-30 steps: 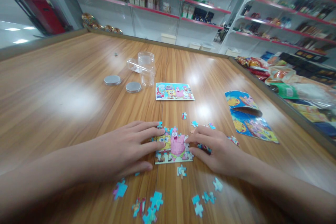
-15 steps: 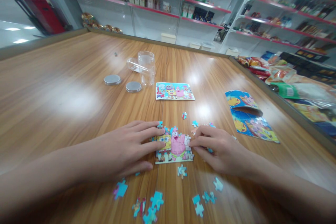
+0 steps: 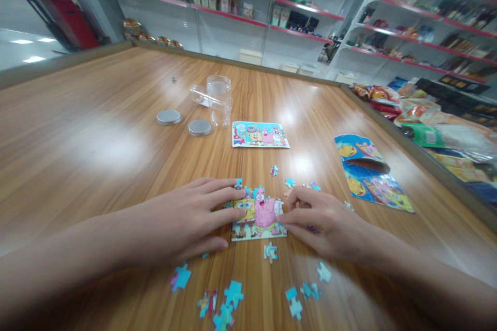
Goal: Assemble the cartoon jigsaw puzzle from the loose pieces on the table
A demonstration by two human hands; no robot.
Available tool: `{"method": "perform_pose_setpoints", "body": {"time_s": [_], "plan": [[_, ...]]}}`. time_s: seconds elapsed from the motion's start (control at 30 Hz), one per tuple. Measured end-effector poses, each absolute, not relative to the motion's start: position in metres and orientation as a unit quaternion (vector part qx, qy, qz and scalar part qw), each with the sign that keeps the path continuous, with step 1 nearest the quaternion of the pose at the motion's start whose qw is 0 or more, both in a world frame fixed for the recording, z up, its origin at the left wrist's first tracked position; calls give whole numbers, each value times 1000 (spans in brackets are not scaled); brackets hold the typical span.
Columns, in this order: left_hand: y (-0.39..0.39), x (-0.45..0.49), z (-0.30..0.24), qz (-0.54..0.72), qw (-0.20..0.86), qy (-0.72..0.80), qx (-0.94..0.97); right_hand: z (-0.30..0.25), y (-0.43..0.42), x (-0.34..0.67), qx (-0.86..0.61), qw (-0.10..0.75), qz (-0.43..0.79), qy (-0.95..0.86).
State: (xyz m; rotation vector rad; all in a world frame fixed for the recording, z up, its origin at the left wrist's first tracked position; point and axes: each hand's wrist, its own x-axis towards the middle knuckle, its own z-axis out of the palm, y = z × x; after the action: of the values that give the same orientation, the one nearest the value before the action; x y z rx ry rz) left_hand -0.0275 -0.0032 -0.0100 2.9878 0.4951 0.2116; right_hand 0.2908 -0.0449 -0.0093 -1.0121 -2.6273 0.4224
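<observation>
A partly joined jigsaw puzzle of cartoon figures, one yellow and one pink, lies flat before me. My left hand is spread open, its fingertips resting on the puzzle's left side and covering some of it. At the right edge, my right hand has its fingers bent and drawn together, the tips touching the puzzle's border. Whatever sits between those fingertips is hidden. Below the puzzle is a loose puzzle piece. Several more lie nearer me, including a blue piece, and others are partly behind my right hand.
Beyond the puzzle lies a picture card with the cartoon figures. Two clear plastic jars, one upright and one on its side, stand near silver lids. A torn blue packet is at right; packaged goods line the table's right side.
My right hand's fingertips have shifted slightly down along the puzzle's right edge, with the fingers a little more bent. My left hand stays in place. The whole view has moved slightly.
</observation>
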Motion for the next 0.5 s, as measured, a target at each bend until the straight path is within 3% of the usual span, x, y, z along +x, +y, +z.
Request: {"method": "perform_pose_setpoints", "body": {"time_s": [0.2, 0.33, 0.5], "plan": [[-1, -29, -12, 64, 49, 149, 986, 6, -25, 313, -332, 199, 14, -922], [1, -31, -13, 76, 58, 152, 984, 18, -5, 343, -390, 261, -81, -879], [4, -31, -11, 52, 64, 148, 986, 20, 9, 369, -468, 262, -118, -836]]}}
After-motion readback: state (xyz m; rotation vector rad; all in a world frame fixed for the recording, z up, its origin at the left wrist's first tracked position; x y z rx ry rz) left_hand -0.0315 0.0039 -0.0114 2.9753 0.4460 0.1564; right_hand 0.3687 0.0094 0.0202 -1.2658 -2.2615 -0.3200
